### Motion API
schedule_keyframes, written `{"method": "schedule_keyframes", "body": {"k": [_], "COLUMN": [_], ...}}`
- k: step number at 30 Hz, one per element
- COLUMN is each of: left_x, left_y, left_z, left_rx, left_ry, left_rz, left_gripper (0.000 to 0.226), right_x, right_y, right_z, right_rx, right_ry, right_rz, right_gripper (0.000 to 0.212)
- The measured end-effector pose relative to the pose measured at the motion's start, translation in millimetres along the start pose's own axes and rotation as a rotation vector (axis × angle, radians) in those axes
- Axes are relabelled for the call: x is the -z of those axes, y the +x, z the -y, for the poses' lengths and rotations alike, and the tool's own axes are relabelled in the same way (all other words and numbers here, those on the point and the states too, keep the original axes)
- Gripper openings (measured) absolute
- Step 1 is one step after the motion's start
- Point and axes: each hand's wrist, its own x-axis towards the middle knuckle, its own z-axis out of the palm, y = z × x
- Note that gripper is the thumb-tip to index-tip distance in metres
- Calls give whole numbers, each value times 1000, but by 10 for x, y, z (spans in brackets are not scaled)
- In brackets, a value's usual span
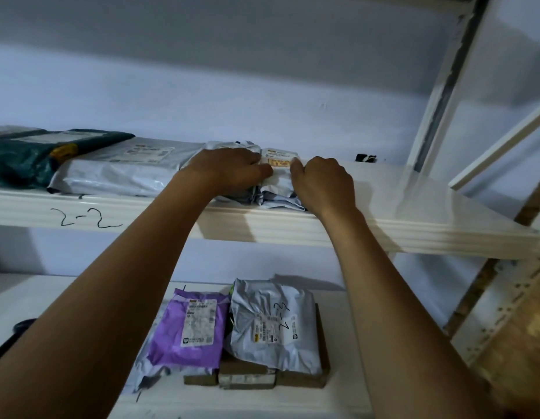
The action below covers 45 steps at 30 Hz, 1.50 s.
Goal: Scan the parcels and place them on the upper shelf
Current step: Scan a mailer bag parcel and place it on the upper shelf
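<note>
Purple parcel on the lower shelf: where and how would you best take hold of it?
Probably by the purple parcel's long side edges, coming from above and the front. It lies flat, label up, atop other parcels, left edge free; the grey parcel crowds its right edge.

A white steel upright (444,86) of the racking is seen at the right. A pale bluish wall (232,95) is seen left of the upright, behind the rack. A small black object (365,158) is noted near the foot of the upright, left of it; its kind cannot be told. A worn brown panel (516,343) is noted below and right of the upright. A dark object (23,325), partly hidden, is noted far left of it.
</note>
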Motion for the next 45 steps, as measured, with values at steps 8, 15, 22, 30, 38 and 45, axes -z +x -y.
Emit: {"method": "schedule_keyframes", "body": {"k": [8,15,22,30,38,45], "left_x": [-3,2,3,7,-2,-44], "left_y": [-7,-43,-42,-60,-66,-52], "left_z": [-5,-19,-36,-45,-51,-25], "left_rx": [5,28,34,-6,4,-23], "left_ry": [5,-2,3,33,79,111], "left_rz": [-20,-22,-27,-28,-46,-102], "left_gripper": [50,53,52,50,53,53], "right_x": [-24,-56,53,-113,-134,-209], "right_y": [-7,60,283,312,295,275], "right_z": [-27,-4,117,217,200,132], "right_rx": [10,46,17,210,240,166], "right_ry": [59,159,223,-182,-254,-39], "right_rz": [-39,-71,136,337,320,196], "right_gripper": [57,58,35,32,30,26]}}
